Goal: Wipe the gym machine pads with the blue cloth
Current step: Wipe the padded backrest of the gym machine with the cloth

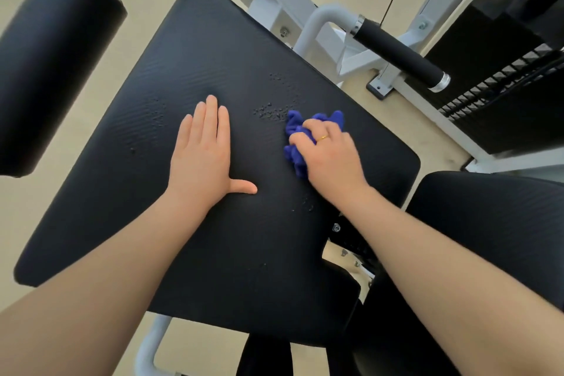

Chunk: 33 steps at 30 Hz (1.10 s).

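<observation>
Left hand (203, 149) flat and spread bracing the big pad (213, 55), my right hand (328, 156) bunching the blue cloth (297, 134), I'd sweep firmly through those droplets (273, 111).

Bunched blue cloth (300, 143) on large black droplet-speckled pad (213, 70)

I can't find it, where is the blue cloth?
The blue cloth is bunched under the right hand on the big black pad, right of the flat left hand.

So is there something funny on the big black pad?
Yes. Clusters of small droplets sit on the large black pad, just left of the blue cloth bunched under the right hand. More dot the pad beyond the flat left hand.
</observation>
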Motion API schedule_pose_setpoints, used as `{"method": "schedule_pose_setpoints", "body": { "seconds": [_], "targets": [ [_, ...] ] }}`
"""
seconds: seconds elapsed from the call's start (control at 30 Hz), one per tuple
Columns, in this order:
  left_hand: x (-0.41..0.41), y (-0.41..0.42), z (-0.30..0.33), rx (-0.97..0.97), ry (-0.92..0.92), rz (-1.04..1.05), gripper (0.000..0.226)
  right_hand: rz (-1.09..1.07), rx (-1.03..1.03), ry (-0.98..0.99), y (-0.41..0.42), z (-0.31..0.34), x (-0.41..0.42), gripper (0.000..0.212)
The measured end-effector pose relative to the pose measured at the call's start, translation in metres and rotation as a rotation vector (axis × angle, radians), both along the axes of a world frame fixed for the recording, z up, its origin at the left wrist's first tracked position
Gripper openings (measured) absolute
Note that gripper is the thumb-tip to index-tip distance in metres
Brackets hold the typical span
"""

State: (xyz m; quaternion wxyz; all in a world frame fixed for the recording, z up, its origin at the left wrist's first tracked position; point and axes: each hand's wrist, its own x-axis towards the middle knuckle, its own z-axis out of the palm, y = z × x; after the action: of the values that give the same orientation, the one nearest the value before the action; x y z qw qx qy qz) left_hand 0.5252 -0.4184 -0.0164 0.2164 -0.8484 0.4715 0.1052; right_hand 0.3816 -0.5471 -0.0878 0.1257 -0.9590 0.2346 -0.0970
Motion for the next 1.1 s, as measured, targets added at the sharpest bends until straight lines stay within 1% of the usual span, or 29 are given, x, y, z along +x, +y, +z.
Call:
{"method": "schedule_pose_setpoints", "body": {
  "seconds": [0.03,0.07,0.1,0.17,0.23,0.3,0.37,0.43,0.47,0.5,0.53,0.57,0.6,0.67,0.7,0.73,0.77,0.8,0.87,0.93,0.97,1.03,1.07,1.1],
  "targets": [
    [0.000,0.000,0.000,0.000,0.001,-0.002,0.139,-0.024,-0.014,0.030,-0.011,-0.001,0.003,0.016],
    [0.000,0.000,0.000,0.003,0.007,-0.002,0.139,-0.102,-0.013,0.053,-0.023,-0.001,0.005,0.021],
    [0.000,0.000,-0.001,0.007,0.013,0.001,0.139,-0.220,0.013,0.071,-0.033,0.001,0.009,0.027],
    [0.001,0.001,-0.003,0.007,0.016,-0.004,0.139,-0.459,0.128,0.103,-0.047,0.004,0.020,0.037],
    [0.002,0.002,-0.003,-0.006,0.014,-0.015,0.139,-0.556,0.162,0.125,-0.043,0.010,0.032,0.040],
    [0.003,0.002,-0.002,-0.014,0.016,-0.017,0.140,-0.489,0.126,0.095,-0.023,0.016,0.042,0.034],
    [0.004,0.001,0.000,0.007,0.020,-0.013,0.140,-0.275,0.028,0.005,0.007,0.017,0.046,0.021],
    [0.004,-0.001,0.000,0.020,0.018,-0.017,0.139,-0.031,-0.095,-0.043,0.025,0.013,0.045,0.009],
    [0.003,-0.001,0.000,0.022,0.011,-0.021,0.139,0.055,-0.157,-0.049,0.020,0.011,0.046,0.006],
    [0.003,-0.002,-0.001,0.025,0.004,-0.024,0.139,0.087,-0.208,-0.053,0.009,0.009,0.049,0.005],
    [0.003,-0.001,-0.001,0.028,0.002,-0.024,0.139,0.065,-0.239,-0.048,-0.003,0.010,0.053,0.006],
    [0.004,-0.001,-0.001,0.030,0.004,-0.022,0.139,-0.010,-0.229,-0.030,-0.015,0.012,0.058,0.009],
    [0.004,0.000,-0.001,0.030,0.006,-0.021,0.139,-0.106,-0.172,0.000,-0.023,0.017,0.064,0.015],
    [0.004,0.000,-0.002,0.027,0.002,-0.027,0.139,-0.278,0.019,0.064,-0.032,0.022,0.078,0.026],
    [0.004,-0.001,-0.002,0.022,0.000,-0.031,0.139,-0.329,0.057,0.068,-0.029,0.023,0.082,0.028],
    [0.004,-0.001,-0.002,0.020,0.000,-0.034,0.139,-0.334,0.053,0.065,-0.023,0.025,0.084,0.026],
    [0.004,-0.002,-0.002,0.021,-0.001,-0.036,0.139,-0.297,-0.019,0.038,-0.015,0.028,0.083,0.022],
    [0.004,-0.003,-0.001,0.021,0.000,-0.035,0.139,-0.214,-0.108,0.009,-0.008,0.028,0.081,0.015],
    [0.005,-0.003,0.000,0.023,0.005,-0.025,0.139,0.029,-0.216,-0.038,0.008,0.020,0.066,0.008],
    [0.005,-0.003,0.000,0.026,0.009,-0.022,0.139,0.196,-0.255,-0.026,0.001,0.017,0.057,0.012],
    [0.005,-0.003,0.000,0.026,0.009,-0.022,0.139,0.190,-0.268,-0.026,-0.009,0.018,0.059,0.016],
    [0.005,-0.001,0.000,0.020,0.014,-0.021,0.139,0.005,-0.189,-0.010,-0.023,0.024,0.072,0.033],
    [0.005,0.000,0.000,0.012,0.015,-0.021,0.139,-0.118,-0.087,0.018,-0.028,0.027,0.081,0.046],
    [0.005,0.001,-0.001,0.003,0.013,-0.026,0.139,-0.240,0.012,0.039,-0.030,0.028,0.088,0.054]
  ]
}}
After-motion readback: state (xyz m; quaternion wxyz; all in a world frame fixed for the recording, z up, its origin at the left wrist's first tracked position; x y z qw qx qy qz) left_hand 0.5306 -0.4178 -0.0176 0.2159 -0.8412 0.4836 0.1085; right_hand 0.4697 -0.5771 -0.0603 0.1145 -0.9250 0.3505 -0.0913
